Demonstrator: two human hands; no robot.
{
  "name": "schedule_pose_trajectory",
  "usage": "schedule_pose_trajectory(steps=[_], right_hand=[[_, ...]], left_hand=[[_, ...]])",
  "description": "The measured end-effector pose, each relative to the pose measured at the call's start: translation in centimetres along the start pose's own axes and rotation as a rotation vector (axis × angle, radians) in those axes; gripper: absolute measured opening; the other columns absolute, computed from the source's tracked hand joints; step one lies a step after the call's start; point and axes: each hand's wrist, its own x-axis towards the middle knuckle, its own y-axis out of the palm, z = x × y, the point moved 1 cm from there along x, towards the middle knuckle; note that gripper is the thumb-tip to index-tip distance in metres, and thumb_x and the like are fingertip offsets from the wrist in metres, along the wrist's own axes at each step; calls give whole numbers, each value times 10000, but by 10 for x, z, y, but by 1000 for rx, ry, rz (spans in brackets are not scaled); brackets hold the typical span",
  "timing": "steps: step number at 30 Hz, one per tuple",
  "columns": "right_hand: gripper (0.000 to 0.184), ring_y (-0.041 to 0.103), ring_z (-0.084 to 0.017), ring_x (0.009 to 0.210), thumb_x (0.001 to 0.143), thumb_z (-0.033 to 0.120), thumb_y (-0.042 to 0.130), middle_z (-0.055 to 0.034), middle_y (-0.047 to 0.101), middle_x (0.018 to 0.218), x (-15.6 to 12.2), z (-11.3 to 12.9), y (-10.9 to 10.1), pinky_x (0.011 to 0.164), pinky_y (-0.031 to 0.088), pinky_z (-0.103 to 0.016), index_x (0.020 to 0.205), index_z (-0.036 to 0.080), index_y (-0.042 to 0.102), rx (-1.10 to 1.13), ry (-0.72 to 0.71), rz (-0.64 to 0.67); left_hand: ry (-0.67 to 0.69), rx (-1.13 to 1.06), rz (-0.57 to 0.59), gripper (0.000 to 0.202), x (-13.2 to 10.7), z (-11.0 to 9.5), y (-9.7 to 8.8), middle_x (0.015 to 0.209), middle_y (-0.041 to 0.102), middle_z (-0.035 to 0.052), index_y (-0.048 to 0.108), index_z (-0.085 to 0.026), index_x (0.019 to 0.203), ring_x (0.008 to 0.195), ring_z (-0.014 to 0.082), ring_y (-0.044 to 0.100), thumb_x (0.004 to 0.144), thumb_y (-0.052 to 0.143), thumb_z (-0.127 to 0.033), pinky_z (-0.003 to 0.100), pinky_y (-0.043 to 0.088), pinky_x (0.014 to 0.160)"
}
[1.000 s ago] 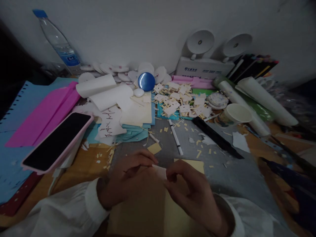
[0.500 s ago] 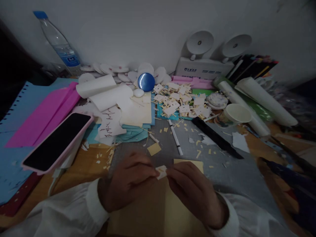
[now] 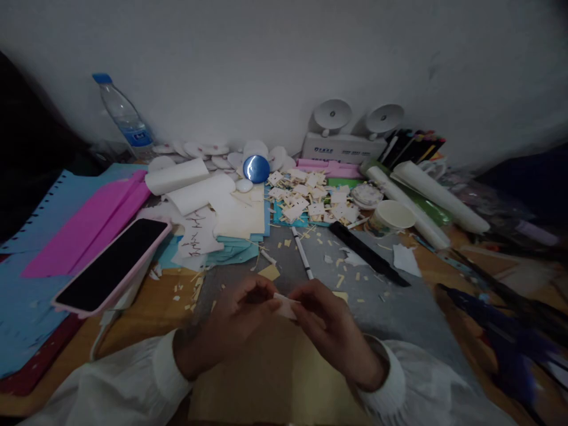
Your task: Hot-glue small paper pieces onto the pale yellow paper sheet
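Between the fingertips of both hands is a small white piece of paper (image 3: 286, 306). My left hand (image 3: 235, 322) pinches its left end, and my right hand (image 3: 333, 328) grips the right end with thumb and fingers. Below them lies a tan sheet (image 3: 261, 378), partly covered by my hands and sleeves. Farther back, small pale paper figures with dots and thin stick-like limbs (image 3: 306, 192) are heaped on blue paper. A white pen (image 3: 302, 253) lies on the grey mat (image 3: 399, 331) in front of the heap.
Paper scraps litter the mat around a black bar-like object (image 3: 368, 254) and a paper cup (image 3: 390, 217). To the left lie a phone (image 3: 113, 263) and magenta paper (image 3: 84, 228). A water bottle (image 3: 126, 121) stands by the wall; a dark-blue tool (image 3: 492, 337) is at right.
The camera view has shifted, so the back of the table appears lower. My fingers have changed their hold on the white paper piece, which is now tilted the other way and more covered.
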Motion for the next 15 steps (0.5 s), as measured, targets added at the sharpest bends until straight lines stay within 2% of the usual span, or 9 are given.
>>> schedule_pose_trajectory(steps=[2,4,6,8,11,15], right_hand=[[100,595,-109,672,888,282,541,-8,592,781,1,-7,1,568,511,-204,895,186,567,48,43,-36],[143,579,-101,632,874,330,561,4,572,755,2,-12,1,542,512,-202,870,187,562,122,84,-57],[180,560,-93,595,860,368,578,18,551,720,4,-16,0,522,505,-198,853,190,555,175,95,-61],[203,551,-90,578,853,392,585,26,542,697,4,-16,0,511,496,-198,847,192,550,198,85,-53],[237,546,-86,543,848,423,586,30,543,672,5,-13,0,490,476,-202,847,190,544,222,63,-27],[274,535,-87,526,864,457,557,34,543,644,6,-8,-2,475,448,-202,879,185,537,257,30,-10]], left_hand=[[72,115,-11,214,2,-4,-1,885,634,25,575,-192,1053,823,157,617,869,583,-301,265,508,741],[218,319,4,243,4,-11,-4,951,643,37,571,-217,1127,896,174,605,892,545,-271,303,487,816],[394,529,48,250,6,-20,-7,1048,642,59,602,-229,1116,1004,210,567,880,569,-304,356,435,907],[522,679,91,282,7,-29,-9,1089,642,70,624,-230,1096,1045,234,540,845,621,-361,385,391,937],[598,786,128,281,8,-40,-9,999,670,58,629,-219,1077,967,220,563,840,634,-369,368,379,884],[615,848,145,223,7,-52,-9,896,680,42,635,-204,1004,887,203,575,853,618,-366,348,370,835]])
